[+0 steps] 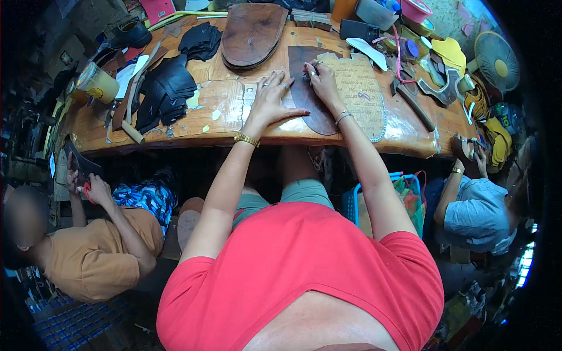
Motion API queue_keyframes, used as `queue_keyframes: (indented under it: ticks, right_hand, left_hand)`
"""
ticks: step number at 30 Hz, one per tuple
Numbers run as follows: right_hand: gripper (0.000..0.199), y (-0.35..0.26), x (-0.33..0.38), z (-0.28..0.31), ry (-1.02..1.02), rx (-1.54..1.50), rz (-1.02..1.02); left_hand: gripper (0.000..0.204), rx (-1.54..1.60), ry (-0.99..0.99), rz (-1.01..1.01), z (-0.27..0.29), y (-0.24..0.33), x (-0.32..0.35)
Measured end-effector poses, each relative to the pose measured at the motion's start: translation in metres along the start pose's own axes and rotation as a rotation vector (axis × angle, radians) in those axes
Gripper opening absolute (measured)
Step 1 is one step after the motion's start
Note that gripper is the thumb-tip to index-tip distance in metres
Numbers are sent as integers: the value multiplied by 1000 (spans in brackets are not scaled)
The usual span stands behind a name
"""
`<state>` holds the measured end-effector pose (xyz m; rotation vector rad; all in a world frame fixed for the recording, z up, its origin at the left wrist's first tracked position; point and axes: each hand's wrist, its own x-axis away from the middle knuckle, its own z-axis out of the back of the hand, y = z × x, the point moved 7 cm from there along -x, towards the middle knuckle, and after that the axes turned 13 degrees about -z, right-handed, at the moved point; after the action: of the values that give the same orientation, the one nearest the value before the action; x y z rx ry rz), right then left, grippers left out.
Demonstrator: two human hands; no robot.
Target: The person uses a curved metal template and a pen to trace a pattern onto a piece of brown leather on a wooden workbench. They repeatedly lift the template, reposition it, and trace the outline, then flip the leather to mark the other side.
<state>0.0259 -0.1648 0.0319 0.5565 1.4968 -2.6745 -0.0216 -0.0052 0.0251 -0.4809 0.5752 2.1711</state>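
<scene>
My left hand (pixel 272 99) lies flat with its fingers spread, on the wooden table (pixel 219 93). Its fingertips and thumb reach the edge of a dark brown leather piece (pixel 316 120). Over that leather my right hand (pixel 322 82) is closed in a pinch. A thin tip seems to show at its fingers, too small to name. Beside and partly over the leather sits a tan pattern board (pixel 360 96) covered in handwriting, with a pale beaded-looking edge on its right. Farther back, a stack of rounded brown leather pieces (pixel 252 35) rests on the table.
Black leather pieces (pixel 167 93) are piled at left, near a tub (pixel 96 82). A hammer (pixel 415 105) lies at right, before a fan (pixel 496 61). Left, a co-worker (pixel 99 245) holds red-handled scissors (pixel 89 192); right, another (pixel 477 205) handles a shoe (pixel 462 147). A blue basket (pixel 351 202) stands below.
</scene>
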Motion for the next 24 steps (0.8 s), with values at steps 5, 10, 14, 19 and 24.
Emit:
queue_keyframes:
  ticks: [5,10,14,19,24]
  right_hand:
    - [25,-3,1,-4,-28,48,82]
    - [24,11,-7,10,-60,-362,-79]
    - [18,31,-18,57,36,-684,-111]
    - [18,56,-15,133,127,-524,-98]
    - [18,82,4,188,210,-374,-152]
  left_hand:
    - [100,4,2,7,-1,0,0]
    - [101,-4,0,4,-1,-1,-1]
    - [101,29,28,0,2,1,1]
    - [101,56,25,13,4,3,0]
    - [102,47,14,18,2,4,-1]
